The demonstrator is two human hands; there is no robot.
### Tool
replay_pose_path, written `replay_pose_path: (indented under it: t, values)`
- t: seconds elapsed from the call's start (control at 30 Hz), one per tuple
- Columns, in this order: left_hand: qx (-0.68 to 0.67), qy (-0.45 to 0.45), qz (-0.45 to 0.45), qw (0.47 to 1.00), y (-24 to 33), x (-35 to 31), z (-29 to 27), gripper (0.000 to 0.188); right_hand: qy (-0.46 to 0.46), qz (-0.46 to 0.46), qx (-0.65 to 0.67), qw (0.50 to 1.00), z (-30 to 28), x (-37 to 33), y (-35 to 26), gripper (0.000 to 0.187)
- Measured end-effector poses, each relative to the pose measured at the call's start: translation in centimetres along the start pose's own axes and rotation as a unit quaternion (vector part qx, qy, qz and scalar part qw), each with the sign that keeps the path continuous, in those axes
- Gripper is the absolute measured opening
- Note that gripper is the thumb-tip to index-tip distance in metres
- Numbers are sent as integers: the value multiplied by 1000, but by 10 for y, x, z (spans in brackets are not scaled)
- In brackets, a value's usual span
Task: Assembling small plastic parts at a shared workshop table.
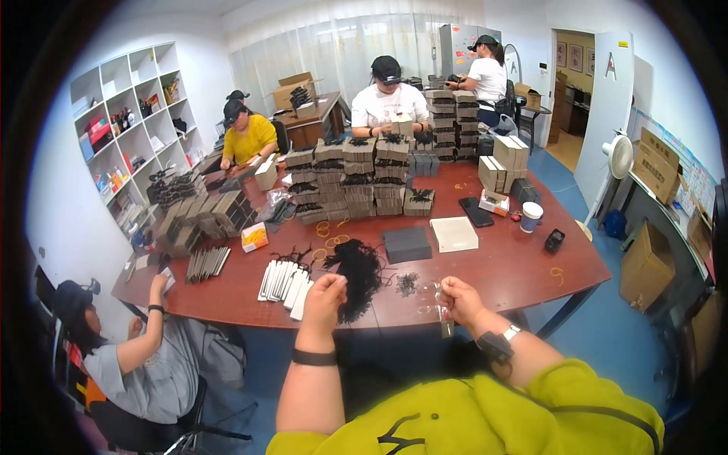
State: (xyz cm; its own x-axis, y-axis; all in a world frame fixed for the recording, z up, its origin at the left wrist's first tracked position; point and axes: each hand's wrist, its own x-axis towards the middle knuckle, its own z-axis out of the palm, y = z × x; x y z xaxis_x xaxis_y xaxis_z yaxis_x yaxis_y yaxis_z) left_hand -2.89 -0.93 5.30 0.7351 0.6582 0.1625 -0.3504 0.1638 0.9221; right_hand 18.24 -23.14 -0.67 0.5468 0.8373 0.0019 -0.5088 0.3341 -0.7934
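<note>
My left hand (326, 297) is closed in a pinch above the table's near edge, beside a heap of black cords (355, 273). What its fingers hold, if anything, is too small to make out. To the right, my right hand (462, 300) is also closed, and from it hangs a small piece of clear plastic (447, 327). Between the two hands lies a little scatter of small black pieces (407, 284). White tags (282, 283) with black cords are lined up left of my left hand.
Stacks of grey-brown card bundles (356, 178) rise behind the cords. Nearer are a dark grey box (407, 245), a cream box (455, 233), a phone (476, 212) and a paper cup (531, 218). Several people work around the table, one seated close at the left (144, 371).
</note>
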Motion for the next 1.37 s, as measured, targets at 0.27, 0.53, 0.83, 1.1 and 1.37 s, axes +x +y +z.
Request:
replay_pose_path:
  t: [0.27, 0.53, 0.83, 1.1, 1.37]
  values:
    - [37, -162, -219, 961, -19, -36, 83, 44, -119, -11, -174, 978, 77, -32, -24, 9]
    - [-205, -41, -62, 976, -28, -36, 89, 27, -178, -75, -441, 877, 85, -54, -5, 10]
    - [-206, 30, 0, 978, -3, -25, 70, 27, -172, -41, -383, 906, 69, -63, 8, 8]
    - [222, -11, 140, 965, 5, -36, 82, 28, 180, -85, -236, 951, 76, -58, -4, 12]
    - [433, -178, 179, 866, 2, -74, 124, 20, 155, -115, -133, 972, 87, -64, -8, 16]
